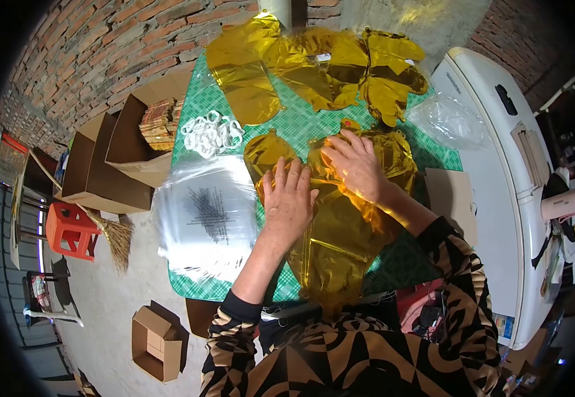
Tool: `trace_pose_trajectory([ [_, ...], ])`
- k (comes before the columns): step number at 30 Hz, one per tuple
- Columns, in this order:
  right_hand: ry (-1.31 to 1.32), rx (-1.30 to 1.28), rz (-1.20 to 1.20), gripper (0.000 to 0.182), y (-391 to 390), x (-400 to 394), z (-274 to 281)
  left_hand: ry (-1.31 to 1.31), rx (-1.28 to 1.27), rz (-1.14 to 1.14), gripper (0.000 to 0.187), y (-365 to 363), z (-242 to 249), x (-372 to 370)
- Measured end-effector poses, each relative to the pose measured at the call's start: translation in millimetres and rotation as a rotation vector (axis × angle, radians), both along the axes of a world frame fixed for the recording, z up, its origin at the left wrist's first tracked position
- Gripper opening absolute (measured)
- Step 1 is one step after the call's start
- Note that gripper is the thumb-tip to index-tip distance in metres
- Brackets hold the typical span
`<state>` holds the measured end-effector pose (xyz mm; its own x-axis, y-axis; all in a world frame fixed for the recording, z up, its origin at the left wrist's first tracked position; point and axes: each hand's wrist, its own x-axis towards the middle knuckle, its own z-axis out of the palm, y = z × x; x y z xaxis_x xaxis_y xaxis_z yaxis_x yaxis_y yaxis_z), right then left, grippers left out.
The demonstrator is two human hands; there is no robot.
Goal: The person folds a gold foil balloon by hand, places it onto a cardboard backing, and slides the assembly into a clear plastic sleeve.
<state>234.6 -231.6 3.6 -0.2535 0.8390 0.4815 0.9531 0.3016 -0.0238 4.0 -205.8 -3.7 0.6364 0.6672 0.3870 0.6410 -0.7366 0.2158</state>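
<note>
The gold foil piece [334,245] is lying on the green table [198,286], its long axis running away from the person, its narrow end pointing toward the torso. The left hand [288,202] is resting open, palm down, on the foil; the right hand [357,167] is bending its fingers loosely over it, grip unclear.

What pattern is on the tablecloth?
Green with a white criss-cross plaid, showing in the head view on the tablecloth.
</note>
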Motion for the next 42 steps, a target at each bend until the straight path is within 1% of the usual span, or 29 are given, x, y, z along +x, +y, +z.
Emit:
trace_pose_trajectory([
  [6, 0.024, -0.065, -0.008, 0.054, -0.1, -2.2, -0.4, 0.001, -0.036, -0.007, 0.054, -1.2, -1.4, -0.1],
  [12, 0.041, -0.209, -0.012, 0.06, -0.9, -1.7, 3.0, 0.004, -0.01, 0.003, 0.051, 0.9, -2.2, 0.5],
  [15, 0.039, -0.159, 0.011, 0.062, 0.4, -0.6, -0.6, 0.004, -0.014, 0.003, 0.051, 1.2, 0.2, 0.8],
  [18, 0.044, -0.228, 0.024, 0.064, -1.7, -1.3, 4.6, 0.0, -0.012, -0.006, 0.051, 2.2, 1.0, 1.3],
  [21, 0.047, -0.176, 0.061, 0.057, 2.0, -2.2, 2.1, -0.009, -0.014, -0.009, 0.051, 2.4, 2.3, 1.3],
  [24, 0.143, -0.136, 0.072, 0.064, 16.0, 1.7, 5.7, -0.022, -0.019, -0.014, 0.051, 2.6, 3.5, 1.3],
  [27, 0.087, -0.202, 0.015, 0.059, 32.2, 2.7, 17.5, -0.014, -0.037, -0.013, 0.051, 2.1, 5.3, 1.3],
  [28, 0.1, -0.25, 0.045, 0.059, 36.2, 0.6, 24.3, -0.008, -0.046, -0.012, 0.051, 2.1, 5.6, 1.5],
  [31, -0.015, -0.273, 0.231, 0.058, 52.0, 3.8, 31.0, -0.002, -0.046, -0.013, 0.051, 3.2, 4.0, 0.9],
  [34, -0.06, -0.39, 0.232, 0.047, 64.8, 6.8, 36.8, -0.016, -0.059, -0.017, 0.051, 3.4, 4.9, 0.4],
  [37, -0.067, -0.413, 0.243, 0.038, 74.7, 12.4, 40.3, -0.045, -0.036, -0.014, 0.051, 2.8, 5.3, 0.1],
  [42, -0.082, -0.38, 0.217, 0.036, 77.9, 11.7, 36.0, -0.053, -0.05, -0.008, 0.051, 2.8, 3.0, 0.3],
])
